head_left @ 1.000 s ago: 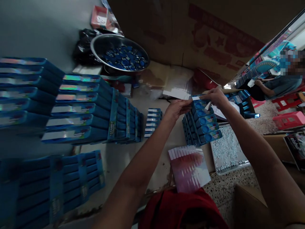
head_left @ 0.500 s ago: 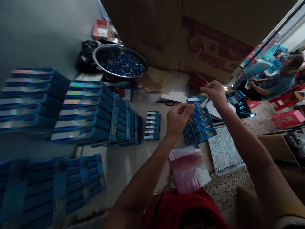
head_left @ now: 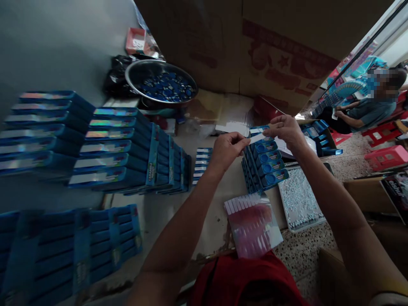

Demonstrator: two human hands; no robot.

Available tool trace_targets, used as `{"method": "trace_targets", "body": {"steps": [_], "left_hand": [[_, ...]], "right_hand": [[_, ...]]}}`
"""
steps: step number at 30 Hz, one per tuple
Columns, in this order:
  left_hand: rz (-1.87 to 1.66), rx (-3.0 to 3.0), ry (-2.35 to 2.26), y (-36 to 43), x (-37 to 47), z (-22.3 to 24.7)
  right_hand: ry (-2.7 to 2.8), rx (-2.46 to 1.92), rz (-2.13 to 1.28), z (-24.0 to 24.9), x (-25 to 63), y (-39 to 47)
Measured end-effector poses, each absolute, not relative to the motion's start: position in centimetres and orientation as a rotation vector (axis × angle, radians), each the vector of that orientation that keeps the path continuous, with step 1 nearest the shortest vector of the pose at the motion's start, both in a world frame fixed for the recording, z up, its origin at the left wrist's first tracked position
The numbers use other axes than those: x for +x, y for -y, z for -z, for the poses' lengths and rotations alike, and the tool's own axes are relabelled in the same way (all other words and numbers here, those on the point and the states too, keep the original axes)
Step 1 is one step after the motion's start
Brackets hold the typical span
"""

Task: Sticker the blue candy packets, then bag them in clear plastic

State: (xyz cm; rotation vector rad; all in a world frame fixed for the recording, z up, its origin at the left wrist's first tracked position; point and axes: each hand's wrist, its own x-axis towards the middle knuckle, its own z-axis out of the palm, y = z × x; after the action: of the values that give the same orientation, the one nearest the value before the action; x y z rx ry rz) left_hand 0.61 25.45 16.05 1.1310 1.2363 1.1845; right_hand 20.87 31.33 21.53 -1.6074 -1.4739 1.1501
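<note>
A small white sticker strip (head_left: 256, 138) is stretched between my two hands. My left hand (head_left: 228, 148) pinches its left end, while the fingertips of my right hand (head_left: 284, 131) grip the other end. Just below the strip stands a group of blue boxes (head_left: 270, 166) with round recesses on their faces, partly covered by my hands. Nearer to me lies a shiny sticker sheet (head_left: 255, 229), with a row of white strips along its upper edge. Left of my left wrist, a small stack of blue boxes (head_left: 200, 161) with white strips is partly hidden by my arm.
Tall stacks of blue boxes (head_left: 108, 161) fill the left side. A steel bowl (head_left: 130, 78) of small blue pieces stands behind. At right are a tray (head_left: 301, 199) of small pale beads and a box of blue parts (head_left: 321, 138). A seated person (head_left: 372, 108) works farther off.
My hands have come together around the white strip; the left hand now pinches one end. Before, the strip hung from my right hand alone. The right hand has lowered slightly.
</note>
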Motion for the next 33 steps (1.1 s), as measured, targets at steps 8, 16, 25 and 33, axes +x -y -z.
{"method": "trace_targets", "body": {"steps": [8, 16, 25, 33], "left_hand": [[-1.025, 0.999, -1.235, -27.9, 0.6, -14.5], [-1.003, 0.968, -1.206, -28.0, 0.6, -14.5], [-1.018, 0.917, -1.18, -28.1, 1.1, -12.9], [-0.972, 0.684, -1.164, -27.6, 2.6, -10.6]], "right_hand": [[1.599, -1.71, -0.93, -18.3, 21.2, -32.0], [1.649, -1.722, -0.793, -18.8, 20.7, -31.6], [1.677, -1.712, -0.775, -18.4, 21.1, -31.7], [1.498, -1.767, -1.112, -16.5, 22.0, -32.1]]}}
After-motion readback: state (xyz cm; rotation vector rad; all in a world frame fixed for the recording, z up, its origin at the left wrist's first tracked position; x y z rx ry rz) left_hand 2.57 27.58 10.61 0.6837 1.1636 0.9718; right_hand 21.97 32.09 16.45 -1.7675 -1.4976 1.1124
